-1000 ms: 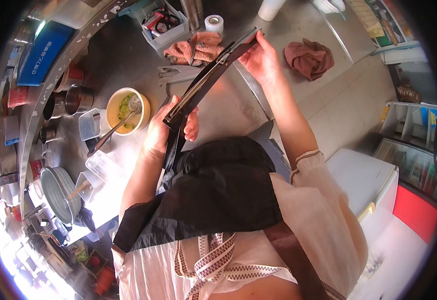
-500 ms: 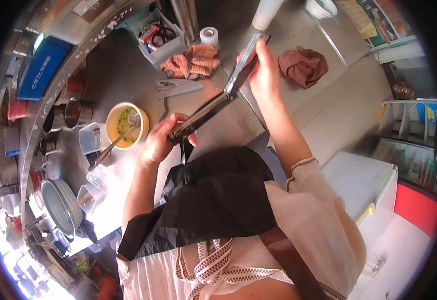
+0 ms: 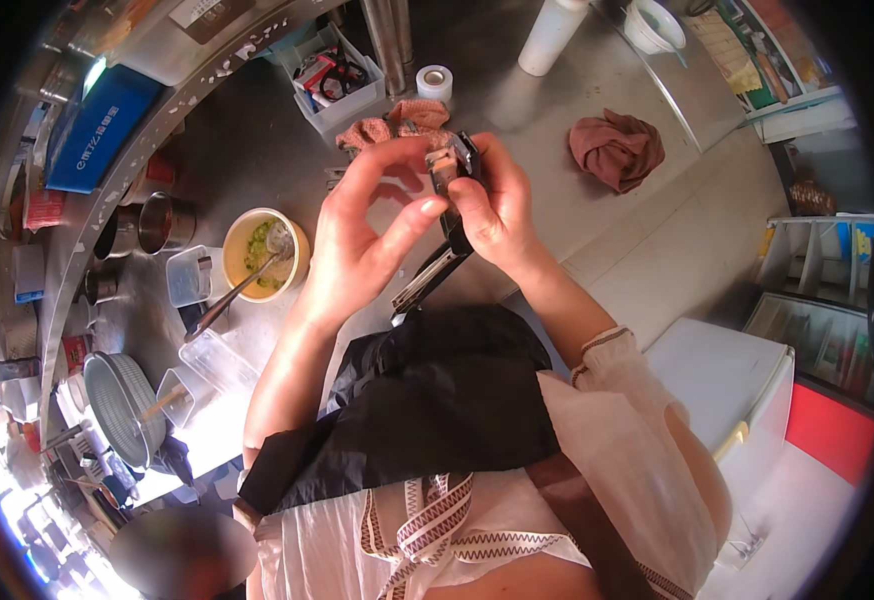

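A long black and silver hinged stapler [image 3: 433, 268], unfolded, is held up in front of the black apron. My right hand [image 3: 497, 212] is closed round its upper end, with the thumb on the near side. The other arm of the stapler slants down toward the apron. My left hand [image 3: 357, 240] is beside the upper end, thumb and fingers curved and apart. Its fingertips come close to the stapler; whether they touch it, I cannot tell. Behind the hands lies an orange patterned cloth [image 3: 419, 112], partly hidden.
On the metal counter, left, stands a yellow bowl [image 3: 300, 252] with green food and a spoon. Farther back are a bin of tools [image 3: 359, 100], a tape roll [image 3: 434, 82] and a white bottle [image 3: 554, 38]. A brown cloth [image 3: 617, 150] lies right. A person's blurred head [image 3: 179, 552] shows lower left.
My left hand has let go of the stapler's lower end and moved up to its upper end. My right hand has brought the stapler left and turned it steeper.
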A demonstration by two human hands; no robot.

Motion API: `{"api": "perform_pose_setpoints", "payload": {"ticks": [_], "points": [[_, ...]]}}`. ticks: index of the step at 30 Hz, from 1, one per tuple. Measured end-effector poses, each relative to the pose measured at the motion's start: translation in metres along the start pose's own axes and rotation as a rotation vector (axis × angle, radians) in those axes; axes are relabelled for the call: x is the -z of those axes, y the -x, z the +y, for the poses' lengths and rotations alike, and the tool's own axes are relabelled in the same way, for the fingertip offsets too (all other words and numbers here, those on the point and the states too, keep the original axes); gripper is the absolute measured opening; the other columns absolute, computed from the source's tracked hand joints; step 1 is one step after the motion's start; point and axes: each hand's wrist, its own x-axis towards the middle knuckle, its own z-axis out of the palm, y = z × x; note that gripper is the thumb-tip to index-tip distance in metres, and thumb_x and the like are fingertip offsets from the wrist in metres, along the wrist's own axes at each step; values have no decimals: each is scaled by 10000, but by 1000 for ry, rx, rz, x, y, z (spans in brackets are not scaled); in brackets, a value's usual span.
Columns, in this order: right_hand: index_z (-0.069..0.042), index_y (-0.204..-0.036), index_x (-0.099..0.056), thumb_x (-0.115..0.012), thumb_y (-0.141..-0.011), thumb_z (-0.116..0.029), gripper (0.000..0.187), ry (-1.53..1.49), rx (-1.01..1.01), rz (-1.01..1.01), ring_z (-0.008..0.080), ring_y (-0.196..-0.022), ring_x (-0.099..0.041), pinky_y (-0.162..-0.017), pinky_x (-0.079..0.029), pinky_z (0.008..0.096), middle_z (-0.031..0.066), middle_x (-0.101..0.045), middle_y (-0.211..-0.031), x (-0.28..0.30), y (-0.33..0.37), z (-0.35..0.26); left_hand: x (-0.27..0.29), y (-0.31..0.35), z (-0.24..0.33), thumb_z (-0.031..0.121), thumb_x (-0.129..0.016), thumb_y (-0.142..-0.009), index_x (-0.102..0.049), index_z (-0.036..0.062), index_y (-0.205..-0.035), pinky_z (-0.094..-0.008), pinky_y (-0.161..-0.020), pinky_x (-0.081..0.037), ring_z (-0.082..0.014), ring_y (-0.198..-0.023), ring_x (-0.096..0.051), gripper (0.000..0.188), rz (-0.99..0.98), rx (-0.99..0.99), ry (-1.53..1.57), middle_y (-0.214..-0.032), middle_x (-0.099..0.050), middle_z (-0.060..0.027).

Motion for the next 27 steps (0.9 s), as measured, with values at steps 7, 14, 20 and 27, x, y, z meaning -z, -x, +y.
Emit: {"api": "perform_pose_setpoints", "payload": {"ticks": [7,14,20,27], "points": [[-13,-901,-510,-560,-882,-261,254,101,-17,36,159,-558,-517,-528,-414,272,74,-555,-674,-7,7,4,-7,0,1,73,-639,-804,-597,-15,-981,-281,-732,-478,-188,-819,-598,203,94,-53,-97,-953,-596,-108],[-11,-832,-516,-536,-880,-313,306,269,171,60,297,-532,-546,-479,-422,341,119,-525,-624,-22,0,3,-14,15,18,13,-611,-798,-595,-25,-968,-274,-703,-486,-199,-794,-607,174,271,-28,-276,-911,-587,-115],[-13,-815,-513,-496,-899,-307,306,267,198,13,304,-534,-543,-479,-420,354,116,-526,-624,-30,-4,4,-16,22,15,-5,-614,-784,-596,-13,-961,-274,-681,-481,-203,-765,-598,178,362,-54,-301,-926,-593,-119],[-12,-817,-512,-487,-899,-315,314,276,189,-60,302,-555,-543,-502,-417,360,118,-518,-631,-23,-7,6,-14,21,15,-7,-623,-774,-571,-12,-969,-279,-632,-475,-196,-704,-588,202,322,-92,-349,-896,-589,-119]]}}
